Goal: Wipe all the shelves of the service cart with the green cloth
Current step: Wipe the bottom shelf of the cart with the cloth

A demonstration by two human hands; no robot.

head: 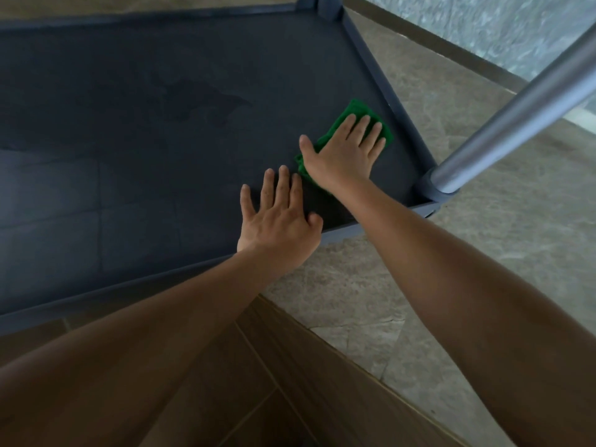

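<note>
**Head view: green cloth pinned flat near the shelf's right corner**

The floor (483,253) of pale stone-look tile runs round the cart and gives way to wood planks nearer the person. Above it, one dark grey shelf (129,156) of the service cart fills most of the picture, with a raised rim on every side. No other shelf is in view. A silver post (516,114) rises from the shelf's near right corner. A darker, damp-looking patch (193,95) lies towards the middle of the shelf, well apart from both hands.

The left grip (277,214) is released: its palm lies flat on the bare shelf just inside the near rim, fingers straight, holding nothing. The right grip (345,153) is also released, fingers spread and pressing down on the green cloth (359,106). The cloth lies folded on the shelf just inside the right rim, near the post.

The step in hand looks like wiping this right end of the shelf. The main risk is that the cloth is only pressed down, not grasped. A stroke into the rim could bunch it up or let it slide out from under the fingers, and the tight corner beside the post would then go unwiped. The damp patch may be missed if the strokes stay at this end. Weight leaned on the left grip so close to the edge might shift the cart.
</note>
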